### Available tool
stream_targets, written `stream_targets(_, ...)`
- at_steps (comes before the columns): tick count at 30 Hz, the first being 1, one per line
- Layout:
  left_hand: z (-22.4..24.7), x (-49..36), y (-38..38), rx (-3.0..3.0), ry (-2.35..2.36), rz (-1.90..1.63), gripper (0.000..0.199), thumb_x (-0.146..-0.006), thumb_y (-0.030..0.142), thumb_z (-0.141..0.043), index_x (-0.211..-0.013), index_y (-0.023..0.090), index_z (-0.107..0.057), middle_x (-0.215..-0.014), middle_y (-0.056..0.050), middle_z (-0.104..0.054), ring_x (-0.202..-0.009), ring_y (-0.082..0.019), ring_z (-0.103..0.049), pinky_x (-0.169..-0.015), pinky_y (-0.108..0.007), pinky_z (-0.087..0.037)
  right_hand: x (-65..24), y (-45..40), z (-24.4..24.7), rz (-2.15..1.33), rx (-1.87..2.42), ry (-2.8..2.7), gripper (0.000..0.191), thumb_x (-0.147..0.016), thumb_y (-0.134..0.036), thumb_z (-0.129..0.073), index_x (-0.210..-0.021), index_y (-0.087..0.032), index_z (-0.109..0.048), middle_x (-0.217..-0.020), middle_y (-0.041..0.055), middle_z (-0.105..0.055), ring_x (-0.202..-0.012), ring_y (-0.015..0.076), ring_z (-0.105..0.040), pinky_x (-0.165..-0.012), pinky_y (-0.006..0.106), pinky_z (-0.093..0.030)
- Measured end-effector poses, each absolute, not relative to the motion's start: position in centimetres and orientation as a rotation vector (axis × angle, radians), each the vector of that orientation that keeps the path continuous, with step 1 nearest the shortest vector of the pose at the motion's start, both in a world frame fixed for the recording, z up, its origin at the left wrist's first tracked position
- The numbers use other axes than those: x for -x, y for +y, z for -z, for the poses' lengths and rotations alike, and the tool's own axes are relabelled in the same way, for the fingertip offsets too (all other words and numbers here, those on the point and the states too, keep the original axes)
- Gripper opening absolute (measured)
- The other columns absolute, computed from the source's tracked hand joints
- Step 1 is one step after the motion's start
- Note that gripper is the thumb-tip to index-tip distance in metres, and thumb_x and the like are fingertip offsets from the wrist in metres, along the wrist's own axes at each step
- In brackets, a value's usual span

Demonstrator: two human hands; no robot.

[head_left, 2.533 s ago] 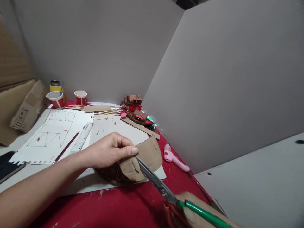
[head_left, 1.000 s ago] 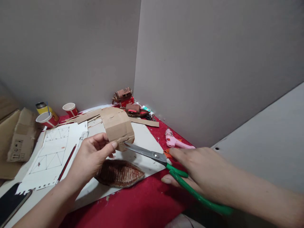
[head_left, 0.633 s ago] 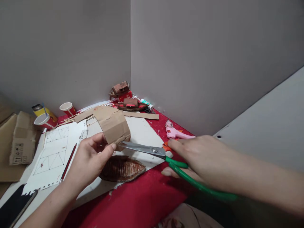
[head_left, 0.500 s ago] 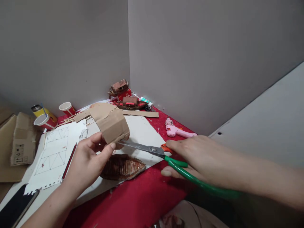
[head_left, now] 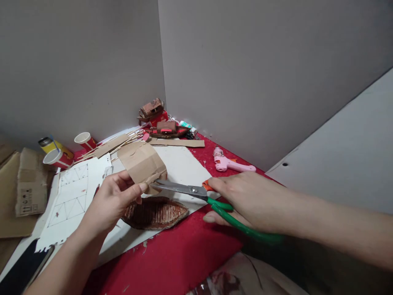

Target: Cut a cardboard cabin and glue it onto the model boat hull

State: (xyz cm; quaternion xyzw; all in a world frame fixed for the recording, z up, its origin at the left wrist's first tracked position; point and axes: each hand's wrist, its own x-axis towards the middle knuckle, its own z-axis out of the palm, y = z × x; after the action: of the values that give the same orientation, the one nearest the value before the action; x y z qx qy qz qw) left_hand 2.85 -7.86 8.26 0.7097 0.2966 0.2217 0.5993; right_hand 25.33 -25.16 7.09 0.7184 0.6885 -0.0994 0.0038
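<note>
My left hand [head_left: 115,200] pinches the lower edge of a folded piece of brown cardboard [head_left: 143,162], held up over the table. Scissors [head_left: 193,190] with green and orange handles are in my right hand [head_left: 242,200], its fingers wrapped round the grips. The blades point left and their tips meet the cardboard's lower right edge, close to my left thumb. Below the cardboard lies a small brown boat hull [head_left: 156,214], hollow side up, partly hidden by my left hand.
Two finished model boats [head_left: 167,129] stand in the back corner. A pink glue gun [head_left: 231,163] lies right of the white board [head_left: 184,164]. At left are paper cups [head_left: 86,141], a drawing sheet [head_left: 69,200], a phone [head_left: 23,266] and a cardboard box [head_left: 30,184]. Thin sticks [head_left: 123,141] lie behind.
The cardboard has tilted and its far part shows less. The scissors have shifted slightly left with my right hand. The camera view has moved a little.
</note>
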Motion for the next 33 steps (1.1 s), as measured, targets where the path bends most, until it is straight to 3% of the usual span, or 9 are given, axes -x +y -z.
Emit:
stream_targets(3, -8.1, -3.1, -8.3, -1.656, 0.697, -0.545, 0.017, -0.072, 0.025, -0.081, -0.087, 0.019, -0.079, -0.068, -0.001, -0.070, -0.055, -0.012, -0.052, -0.052, -0.022, -0.042, -25.1, -25.0, -6.8, 0.297, -2.247, 2.147, 0.045, -0.089, -0.063, -0.054, -0.087, -0.018, -0.060, -0.079, 0.0110, -0.073, -0.068, 0.0301, -0.070, -0.055, 0.034, -0.039)
stream_targets(8, -7.7, -3.5, -8.7, -1.614, 0.697, -0.583, 0.027, -0.074, 0.029, -0.080, -0.099, 0.019, -0.077, -0.092, -0.006, -0.076, -0.069, -0.016, -0.059, -0.058, -0.023, -0.047, -24.7, -24.9, -6.6, 0.398, -2.292, 2.122, 0.047, -0.089, -0.064, -0.051, -0.088, -0.019, -0.061, -0.074, 0.0094, -0.072, -0.066, 0.0295, -0.069, -0.054, 0.033, -0.036)
stream_targets(13, -7.4, -3.6, -8.7, -1.523, 0.763, -0.636, 0.028, -0.071, 0.034, -0.083, -0.091, 0.016, -0.076, -0.077, -0.002, -0.071, -0.061, -0.012, -0.055, -0.056, -0.022, -0.047, -24.3, -25.2, -6.9, 0.325, -2.295, 2.074, 0.047, -0.090, -0.063, -0.050, -0.089, -0.018, -0.061, -0.075, 0.0101, -0.072, -0.067, 0.0294, -0.069, -0.054, 0.033, -0.034)
stream_targets(18, -7.4, -3.9, -9.1, -1.534, 0.740, -0.627, 0.029, -0.070, 0.033, -0.084, -0.090, 0.015, -0.075, -0.081, -0.003, -0.072, -0.061, -0.011, -0.055, -0.056, -0.021, -0.048, -24.2, -25.5, -7.4, 0.485, -2.280, 2.022, 0.055, -0.085, -0.073, -0.052, -0.090, -0.019, -0.063, -0.074, 0.0096, -0.071, -0.066, 0.0302, -0.068, -0.052, 0.033, -0.034)
stream_targets(24, -6.5, -4.3, -9.2, -1.534, 0.794, -0.609, 0.023, -0.069, 0.032, -0.082, -0.077, 0.013, -0.071, -0.061, 0.001, -0.064, -0.053, -0.011, -0.053, -0.053, -0.021, -0.044, -24.1, -25.2, -7.0, 0.315, -2.224, 2.000, 0.059, -0.089, -0.067, -0.052, -0.102, -0.011, -0.064, -0.081, 0.0151, -0.074, -0.073, 0.0341, -0.071, -0.056, 0.035, -0.037)
stream_targets(33, -5.7, -4.6, -9.7, -1.378, 0.794, -0.680, 0.026, -0.067, 0.030, -0.083, -0.082, 0.012, -0.072, -0.067, 0.001, -0.063, -0.057, -0.010, -0.056, -0.056, -0.020, -0.051, -23.7, -25.6, -7.8, 0.370, -2.202, 2.015, 0.057, -0.086, -0.071, -0.052, -0.095, -0.015, -0.063, -0.073, 0.0116, -0.072, -0.061, 0.0293, -0.068, -0.050, 0.031, -0.030)
